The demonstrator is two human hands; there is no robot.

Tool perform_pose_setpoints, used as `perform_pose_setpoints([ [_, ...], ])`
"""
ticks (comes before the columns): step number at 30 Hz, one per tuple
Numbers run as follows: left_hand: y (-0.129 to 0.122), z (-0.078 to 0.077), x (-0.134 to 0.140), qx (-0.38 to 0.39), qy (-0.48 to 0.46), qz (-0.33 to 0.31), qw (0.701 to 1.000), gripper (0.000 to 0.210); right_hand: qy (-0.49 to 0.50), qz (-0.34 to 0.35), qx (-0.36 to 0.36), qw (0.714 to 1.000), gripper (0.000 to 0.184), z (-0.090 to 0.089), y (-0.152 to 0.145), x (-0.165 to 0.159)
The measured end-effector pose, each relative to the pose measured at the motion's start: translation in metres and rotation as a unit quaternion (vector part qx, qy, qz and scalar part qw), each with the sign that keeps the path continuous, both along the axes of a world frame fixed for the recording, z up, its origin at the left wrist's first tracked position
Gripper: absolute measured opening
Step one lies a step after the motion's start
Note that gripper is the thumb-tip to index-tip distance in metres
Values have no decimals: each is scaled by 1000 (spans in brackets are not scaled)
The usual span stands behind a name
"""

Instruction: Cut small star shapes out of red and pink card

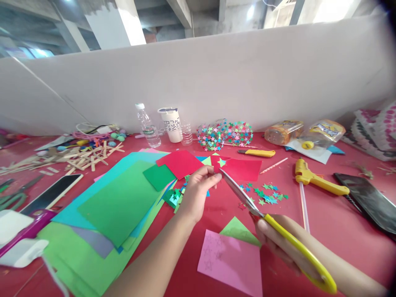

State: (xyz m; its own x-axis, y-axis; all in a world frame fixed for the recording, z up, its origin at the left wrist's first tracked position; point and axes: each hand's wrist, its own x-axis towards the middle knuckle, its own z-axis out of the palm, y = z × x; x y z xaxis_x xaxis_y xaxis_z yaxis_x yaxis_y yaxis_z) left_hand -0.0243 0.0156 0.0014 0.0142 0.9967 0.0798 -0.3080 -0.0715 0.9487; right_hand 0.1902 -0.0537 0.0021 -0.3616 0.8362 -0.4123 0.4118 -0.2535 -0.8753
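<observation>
My left hand (200,187) is closed in a pinch over the table. A small light green paper star (221,162) shows right at its fingertips. My right hand (275,239) grips yellow-handled scissors (239,193), its fingers partly hidden behind the handle. The blades point up and left, their tips close to the star and my left fingertips. Below lies a pink paper (230,262) with pencilled stars, overlapping a light green sheet (239,231). Loose cut stars (269,194) are scattered right of the blades, and green scraps (173,198) lie beside my left wrist.
Stacked coloured sheets (120,202) cover the left side. A water bottle (150,130), a cup (172,126) and star-filled clear containers (212,136) stand along the white partition. At right are a yellow cutter (258,153), a glue gun (320,180) and a dark phone (368,202).
</observation>
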Motion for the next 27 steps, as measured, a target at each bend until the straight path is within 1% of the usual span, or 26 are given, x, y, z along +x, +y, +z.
perform_pose_setpoints([
  [3,0,-1,1,0,-5,-11,1000,13,15,-12,0,1000,66,-6,-1,1],
  [4,0,-1,1,1,-7,-13,1000,13,13,-4,-3,1000,64,-7,0,1],
  [6,0,-2,1,3,-10,-10,1000,13,0,9,-9,1000,68,-7,2,2],
  [10,2,-3,0,4,-10,-6,1000,11,-22,22,10,999,75,2,5,1],
  [13,3,-2,-1,1,-7,-4,1000,10,-16,27,16,999,70,11,5,0],
  [16,3,0,-2,-3,-7,-4,1000,9,-12,24,7,1000,63,15,5,0],
  [22,3,4,-3,-7,1,10,1000,7,-17,14,16,1000,63,7,4,0],
  [27,4,4,-4,12,20,54,998,8,-23,19,23,999,61,4,2,-1],
])
